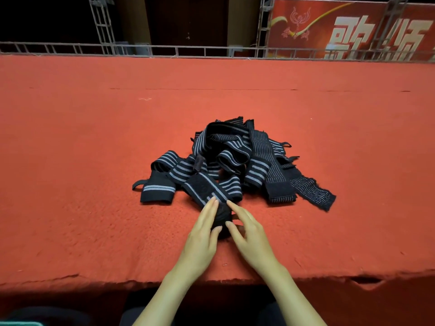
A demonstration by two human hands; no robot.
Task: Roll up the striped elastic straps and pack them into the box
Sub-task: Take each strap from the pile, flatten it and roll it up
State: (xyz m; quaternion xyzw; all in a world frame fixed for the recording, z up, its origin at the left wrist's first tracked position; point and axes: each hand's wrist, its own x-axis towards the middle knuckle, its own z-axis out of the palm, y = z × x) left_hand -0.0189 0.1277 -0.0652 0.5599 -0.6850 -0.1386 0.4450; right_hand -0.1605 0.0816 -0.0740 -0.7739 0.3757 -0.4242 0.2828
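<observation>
Working at the near edge of the heap, both hands are on one dark roll (221, 218) of strap, kept at the front of the red surface (94, 161) where it is easy to turn; the left hand (202, 234) lies with fingers straight and pressed together along the roll's side, thumb on top, likely so the coil can't spring loose; the right hand (249, 236) pinches it between thumb and loosely bent fingers, forefinger stretched forward. Its tail seems to run back into the tangled pile of striped elastic straps (235, 161) just behind; I'd say the winding is unfinished, and no box is in sight.
</observation>
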